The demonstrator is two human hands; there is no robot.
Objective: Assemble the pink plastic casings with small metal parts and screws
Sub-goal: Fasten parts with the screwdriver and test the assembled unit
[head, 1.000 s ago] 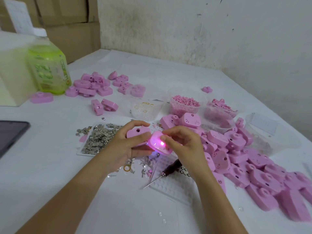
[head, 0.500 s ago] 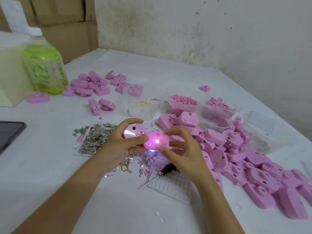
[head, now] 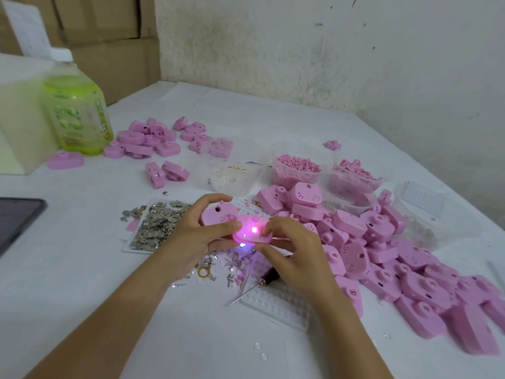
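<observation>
Mid-table, the left hand (head: pixel 191 239) grips a pink casing half (head: pixel 218 216); the right hand (head: pixel 295 255) pinches a glowing casing (head: pixel 251 232) against it. At one o'clock a clear tub (head: pixel 300 149) holds pink pellets (head: pixel 297 162); at twelve, a second tub (head: pixel 216 162) holds gold rings (head: pixel 233 169).

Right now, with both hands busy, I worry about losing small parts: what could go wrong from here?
1. The lit casing, pinched by the right hand beside the unlit casing in the left hand, hangs over loose metal bits; a slip could scatter them.
2. The casing pile lies close beside the right wrist, which might nudge pieces.
3. The screwdriver lies under the right hand and could get knocked.
</observation>
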